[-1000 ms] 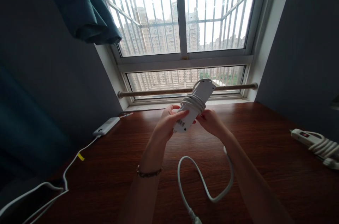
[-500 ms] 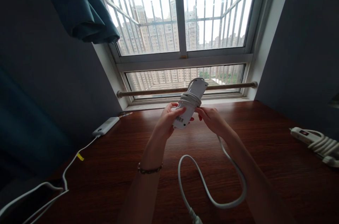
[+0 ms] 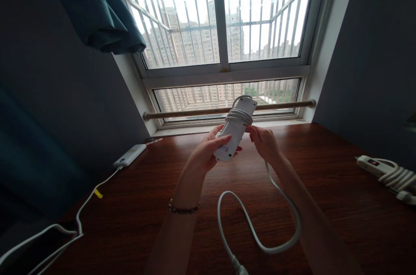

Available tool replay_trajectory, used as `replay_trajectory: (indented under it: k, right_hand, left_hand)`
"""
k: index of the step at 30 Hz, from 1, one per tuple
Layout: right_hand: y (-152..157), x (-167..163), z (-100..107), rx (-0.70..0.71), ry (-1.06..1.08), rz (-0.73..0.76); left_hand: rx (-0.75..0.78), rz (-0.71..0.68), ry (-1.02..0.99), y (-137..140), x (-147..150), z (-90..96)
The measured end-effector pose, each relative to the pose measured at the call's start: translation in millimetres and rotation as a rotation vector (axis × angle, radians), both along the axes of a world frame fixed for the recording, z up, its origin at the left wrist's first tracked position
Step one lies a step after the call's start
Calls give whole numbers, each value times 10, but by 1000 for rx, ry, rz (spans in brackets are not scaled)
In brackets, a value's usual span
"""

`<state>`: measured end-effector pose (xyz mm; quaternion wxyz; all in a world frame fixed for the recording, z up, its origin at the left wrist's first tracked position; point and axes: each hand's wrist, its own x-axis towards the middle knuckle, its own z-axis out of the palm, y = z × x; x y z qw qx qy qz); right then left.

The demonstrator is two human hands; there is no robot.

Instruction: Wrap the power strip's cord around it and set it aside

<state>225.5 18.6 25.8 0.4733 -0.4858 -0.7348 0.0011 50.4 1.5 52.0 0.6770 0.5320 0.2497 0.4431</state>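
While our left hand (image 3: 205, 151) holds the strip (image 3: 231, 136) by its near end, the white body hangs clear of the tabletop (image 3: 328, 171), tilted so that its far end points up and to the right, in front of the window's (image 3: 223, 28) low pane. Our left grip is closed on it, the thumb lying across the face we see and fingertips showing past its right edge. A pale label sits close to that thumb, too blurred for us to read.

Several turns of white cord (image 3: 239, 115) wrap the strip around its middle, and one more loop arches over the far end. Our right hand (image 3: 264, 143) is just beside the coil, fingers curled, its grip closed on the cord at the strip's right edge. From beneath that hand the loose cord drops to the tabletop, bends in a wide curve and ends at a plug (image 3: 241, 270) near us, partly cut off by the lower border.

We wear a bracelet (image 3: 183, 210) on the left wrist. Well apart on the right lies a second strip (image 3: 373, 166), wrapped in its own cord; on the left, a white device (image 3: 130, 156) has a cable (image 3: 85, 201) with a yellow tag (image 3: 98, 193).
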Motion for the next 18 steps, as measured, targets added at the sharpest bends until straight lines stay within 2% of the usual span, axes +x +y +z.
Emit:
replay_trajectory:
  k: [4, 8, 14, 18]
  right_hand:
    - [11, 22, 7, -28, 13, -23]
    - [39, 46, 5, -141, 53, 116]
    - [6, 56, -58, -726, 357, 449]
    - [-54, 84, -78, -1044, 260, 635]
  left_hand:
    - [48, 28, 9, -17, 54, -20]
    - [34, 65, 1, 4, 51, -21]
    - [19, 260, -16, 96, 24, -45]
    - [104, 498, 30, 203, 38, -125]
